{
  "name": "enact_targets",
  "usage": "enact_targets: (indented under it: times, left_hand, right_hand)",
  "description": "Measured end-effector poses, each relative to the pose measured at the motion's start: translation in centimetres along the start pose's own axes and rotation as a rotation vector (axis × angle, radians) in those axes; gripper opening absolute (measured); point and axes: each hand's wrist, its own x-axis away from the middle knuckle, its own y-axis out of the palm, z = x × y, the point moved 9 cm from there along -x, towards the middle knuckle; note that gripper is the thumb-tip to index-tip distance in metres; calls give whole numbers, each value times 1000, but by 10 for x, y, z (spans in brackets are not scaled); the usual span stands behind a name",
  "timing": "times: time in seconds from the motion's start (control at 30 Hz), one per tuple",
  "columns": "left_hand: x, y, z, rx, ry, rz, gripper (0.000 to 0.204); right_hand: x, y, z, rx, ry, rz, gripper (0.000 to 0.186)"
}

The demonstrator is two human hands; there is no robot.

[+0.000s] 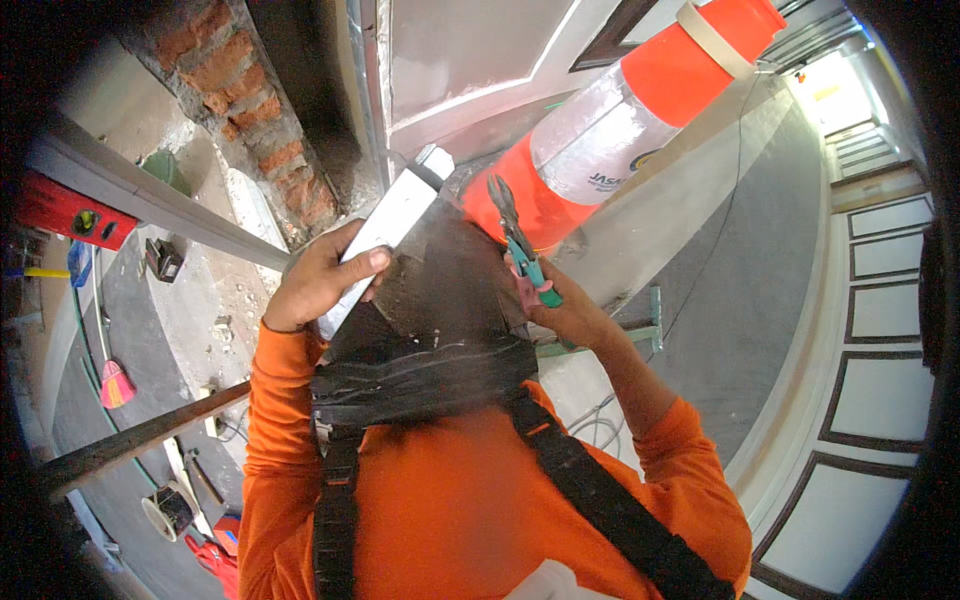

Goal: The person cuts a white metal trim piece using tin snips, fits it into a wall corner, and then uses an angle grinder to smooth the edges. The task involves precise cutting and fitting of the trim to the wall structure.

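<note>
My left hand (325, 275) grips a long white rectangular metal profile (390, 225) with a notched top end, held at a slant. My right hand (560, 305) is closed on cutting pliers (520, 240) with green and pink handles, their jaws pointing up beside the profile. Just beyond the pliers, a large orange traffic cone (675, 80) with a silvery band leans at a slant in front of the panelled wall. My dark waist gear and trousers lie below both hands.
An exposed brick edge (250, 100) stands ahead, with a red spirit level (60, 210) on the left. A dark bar (150, 440) crosses the lower left, near a pink broom (116, 385), a hammer and other tools. Cables (595, 420) lie at right, beside a grey corridor floor (720, 290).
</note>
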Motion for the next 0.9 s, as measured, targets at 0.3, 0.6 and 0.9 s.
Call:
enact_targets:
  times: [0.3,0.6,0.9]
  left_hand:
    - [10,2,-2,-131,-81,3,50]
    - [20,-8,-4,-326,-37,54,56]
    - [24,-13,-5,-328,-32,92,58]
  right_hand:
    - [-10,4,-21,154,-110,2,82]
    - [-16,4,-58,158,-113,3,90]
    - [-22,9,-48,131,-186,-44,91]
